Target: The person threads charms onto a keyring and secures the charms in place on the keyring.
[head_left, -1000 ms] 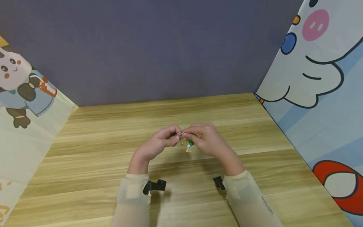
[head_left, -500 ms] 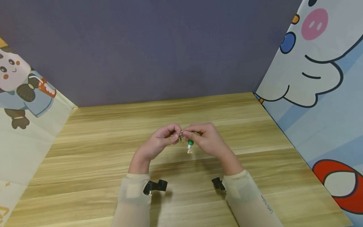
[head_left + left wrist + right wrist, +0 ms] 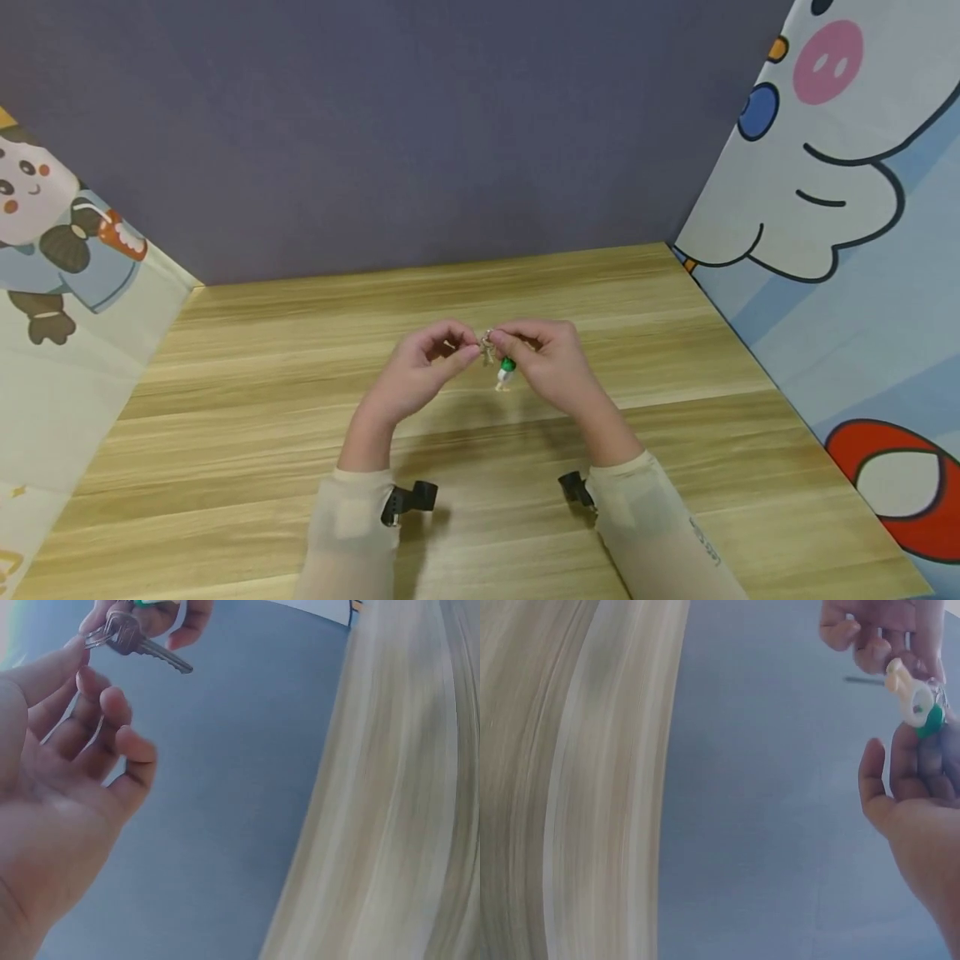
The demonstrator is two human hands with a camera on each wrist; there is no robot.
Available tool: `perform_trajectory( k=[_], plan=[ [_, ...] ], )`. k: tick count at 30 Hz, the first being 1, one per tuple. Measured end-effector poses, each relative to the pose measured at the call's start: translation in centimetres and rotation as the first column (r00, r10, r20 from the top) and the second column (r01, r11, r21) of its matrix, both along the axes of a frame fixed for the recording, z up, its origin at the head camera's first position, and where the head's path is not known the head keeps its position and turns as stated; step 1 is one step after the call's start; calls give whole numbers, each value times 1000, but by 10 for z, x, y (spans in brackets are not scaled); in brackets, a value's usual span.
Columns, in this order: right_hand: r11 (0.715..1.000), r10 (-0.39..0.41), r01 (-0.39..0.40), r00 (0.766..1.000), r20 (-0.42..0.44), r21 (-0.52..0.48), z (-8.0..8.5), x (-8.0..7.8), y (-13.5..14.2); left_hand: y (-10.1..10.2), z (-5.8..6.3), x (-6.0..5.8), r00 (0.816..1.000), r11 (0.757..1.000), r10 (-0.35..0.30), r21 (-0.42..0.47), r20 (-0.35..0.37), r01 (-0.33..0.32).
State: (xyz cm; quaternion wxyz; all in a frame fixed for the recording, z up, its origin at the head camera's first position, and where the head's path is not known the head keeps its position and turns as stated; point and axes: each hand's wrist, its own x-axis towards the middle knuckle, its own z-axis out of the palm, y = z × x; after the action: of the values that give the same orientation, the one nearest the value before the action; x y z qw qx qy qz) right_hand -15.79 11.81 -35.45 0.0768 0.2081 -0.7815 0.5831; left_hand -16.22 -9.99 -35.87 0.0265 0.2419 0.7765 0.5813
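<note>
A metal key [image 3: 150,649] hangs on a split key ring [image 3: 97,636] between the two hands, above the table. Thumb and forefinger of the left hand [image 3: 416,371] pinch the ring's left edge, its other fingers loosely bent apart from it. On the opposite side the right hand [image 3: 551,367] pinches the ring by the key's head, its thumb and forefinger partly hiding it. From the same ring dangles a small charm [image 3: 505,375], green on top with a white middle and a cream lower end. In the right wrist view the charm [image 3: 915,697] overlaps the fingers.
The wood-grain table [image 3: 285,400] spreads beneath both forearms. A dark grey panel [image 3: 420,133] rises at its far edge, and cartoon-printed panels stand at left [image 3: 67,225] and right [image 3: 832,192]. Black wrist mounts [image 3: 412,500] sit on the sleeves.
Both hands have shifted slightly away from the body with the keys. The left fingertips have slid off the key to the ring's edge, and more of the key shows between the hands.
</note>
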Motion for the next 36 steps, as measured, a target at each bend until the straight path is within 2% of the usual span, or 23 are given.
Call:
perform_trajectory(
  k=[3, 5, 8, 10, 13, 18, 20, 23, 28, 32, 36],
  plan=[
    [999, -24, 24, 1000, 9, -29, 2, 1, -1, 4, 4, 3, 988, 996, 74, -42, -138, -81],
    [999, -35, 35, 999, 1, -36, 4, 2, -2, 7, 7, 4, 962, 992, 106, -43, -250, -120],
    [998, -50, 49, 999, -19, -33, 5, 3, -2, 10, 8, 5, 910, 988, 135, -21, -392, -155],
    [998, -55, 54, 998, -39, -23, 4, 3, -2, 12, 8, 5, 876, 986, 148, -2, -459, -167],
    [999, -53, 53, 995, -79, -7, 4, 4, -3, 14, 8, 6, 828, 982, 162, 4, -537, -189],
    [999, -39, 39, 992, -123, -2, 4, 6, -4, 18, 9, 6, 734, 967, 190, -4, -652, -254],
    [999, -38, 38, 990, -136, -5, 4, 6, -5, 20, 9, 6, 707, 962, 207, 8, -676, -274],
    [999, -43, 42, 986, -161, -8, 3, 5, -6, 23, 7, 6, 683, 955, 244, 45, -688, -295],
    [998, -58, 57, 975, -213, -9, 2, 6, -9, 29, 3, 5, 656, 938, 319, 130, -684, -320],
    [998, -64, 58, 972, -225, -32, 2, 7, -11, 34, 0, 5, 632, 911, 394, 194, -668, -364],
    [994, -57, 36, 976, -212, -100, 1, 7, -12, 40, -3, 5, 622, 882, 461, 250, -633, -400]
  ],
)
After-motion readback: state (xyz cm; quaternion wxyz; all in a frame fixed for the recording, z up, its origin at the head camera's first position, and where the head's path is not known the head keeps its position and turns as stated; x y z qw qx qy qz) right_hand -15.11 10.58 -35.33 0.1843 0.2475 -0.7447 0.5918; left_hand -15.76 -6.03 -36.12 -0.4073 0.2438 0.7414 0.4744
